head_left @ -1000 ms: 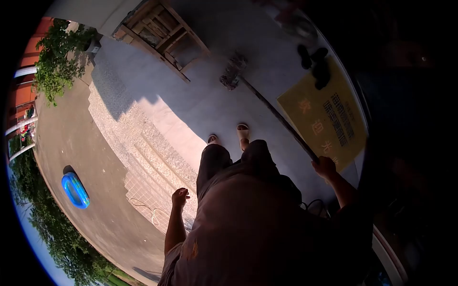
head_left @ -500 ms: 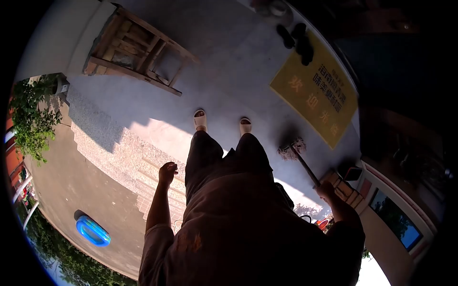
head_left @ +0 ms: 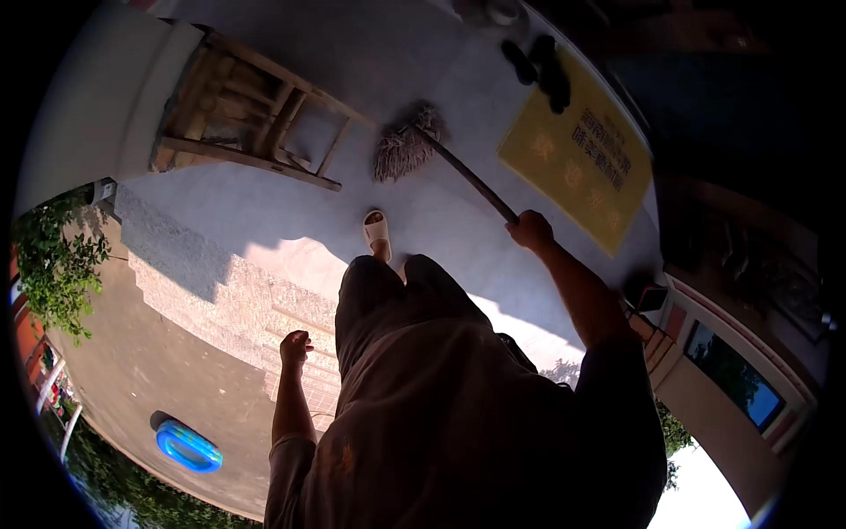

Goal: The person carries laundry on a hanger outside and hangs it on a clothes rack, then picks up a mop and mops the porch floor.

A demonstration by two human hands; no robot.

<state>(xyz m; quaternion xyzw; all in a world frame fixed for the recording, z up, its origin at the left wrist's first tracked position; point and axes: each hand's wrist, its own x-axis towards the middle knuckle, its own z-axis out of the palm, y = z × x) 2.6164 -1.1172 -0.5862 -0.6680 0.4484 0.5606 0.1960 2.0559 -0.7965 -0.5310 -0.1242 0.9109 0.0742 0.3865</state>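
A mop [head_left: 407, 150] with stringy grey-brown strands lies against the smooth floor, ahead of my feet. Its long dark handle [head_left: 471, 179] slants back toward me, and my right hand [head_left: 531, 231] is wrapped round the upper end. My left hand [head_left: 296, 347] hangs at my side over the sunlit steps, fingers curled in, with nothing visible in it. One pale slipper [head_left: 376, 231] shows on my foot just behind the mop strands; my other foot is hidden by my leg.
A wooden frame [head_left: 256, 115] like an upturned stool lies ahead left. A yellow doormat [head_left: 577, 154] with dark shoes [head_left: 551, 75] on its corner is to the right. Sunlit steps [head_left: 264, 309] descend on the left to a yard with a blue inflatable pool [head_left: 189, 447].
The mop has swung forward and left, from beside the doormat to in front of my feet. My right arm has extended forward with it. My left hand has dropped slightly.
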